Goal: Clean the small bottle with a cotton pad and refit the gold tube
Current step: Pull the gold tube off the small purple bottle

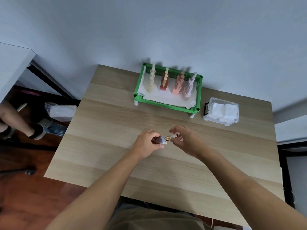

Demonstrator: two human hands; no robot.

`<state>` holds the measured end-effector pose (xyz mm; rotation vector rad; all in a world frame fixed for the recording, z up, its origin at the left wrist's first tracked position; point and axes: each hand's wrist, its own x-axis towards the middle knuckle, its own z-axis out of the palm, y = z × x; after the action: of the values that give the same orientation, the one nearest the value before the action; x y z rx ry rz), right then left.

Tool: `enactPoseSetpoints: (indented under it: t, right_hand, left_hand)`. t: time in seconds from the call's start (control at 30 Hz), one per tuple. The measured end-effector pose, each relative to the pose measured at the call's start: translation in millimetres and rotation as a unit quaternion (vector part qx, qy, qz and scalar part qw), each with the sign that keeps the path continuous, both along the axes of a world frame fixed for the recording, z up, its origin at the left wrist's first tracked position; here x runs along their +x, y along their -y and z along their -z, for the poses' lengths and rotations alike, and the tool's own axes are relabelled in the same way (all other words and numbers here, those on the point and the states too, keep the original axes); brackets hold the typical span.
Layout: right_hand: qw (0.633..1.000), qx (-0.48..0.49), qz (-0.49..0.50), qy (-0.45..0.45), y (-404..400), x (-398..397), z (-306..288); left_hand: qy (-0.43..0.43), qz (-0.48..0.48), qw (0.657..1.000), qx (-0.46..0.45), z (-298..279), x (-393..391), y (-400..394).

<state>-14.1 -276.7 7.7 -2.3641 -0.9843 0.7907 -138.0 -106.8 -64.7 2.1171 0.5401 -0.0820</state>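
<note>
My left hand (147,143) grips a small pale lilac bottle (161,140) lying sideways above the middle of the wooden table (103,130). My right hand (186,140) pinches the gold tube (172,137) between thumb and fingers. The tube's gold end meets the bottle's mouth; how far it sits inside I cannot tell. No cotton pad shows in either hand. A clear lidded box (221,112) holding white cotton pads stands at the table's right rear.
A green rack tray (166,103) lined with white paper holds rows of cream, red, peach and lilac bottles near the wall. Another person's legs in sandals (20,125) and a plastic bag (61,112) are on the floor to the left.
</note>
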Motion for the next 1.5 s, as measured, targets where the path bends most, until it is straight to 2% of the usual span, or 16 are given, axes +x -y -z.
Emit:
enactPoseSetpoints:
  t: [0.27, 0.53, 0.83, 1.13, 1.3, 1.5]
  right_hand:
    - [0.996, -0.081, 0.014, 0.041, -4, 4, 1]
    - [0.998, -0.028, -0.042, 0.041, -3, 7, -8]
    - [0.998, -0.001, -0.058, 0.040, 0, 17, -16]
    - [0.989, -0.096, -0.095, 0.063, 6, 27, -7]
    - [0.989, -0.104, -0.078, 0.075, 11, 27, -6]
    - [0.997, -0.060, -0.023, 0.043, 20, 26, -3]
  left_hand:
    - [0.008, 0.000, 1.000, -0.002, 0, 3, 1]
    - [0.010, 0.007, 1.000, -0.006, 0, 5, 1]
    - [0.019, 0.007, 1.000, -0.006, 2, 4, -3]
    - [0.024, 0.008, 1.000, -0.001, 4, 3, -7]
    - [0.031, 0.008, 0.999, -0.019, 3, 1, -8]
    - [0.036, 0.008, 0.999, -0.020, 6, -2, -7]
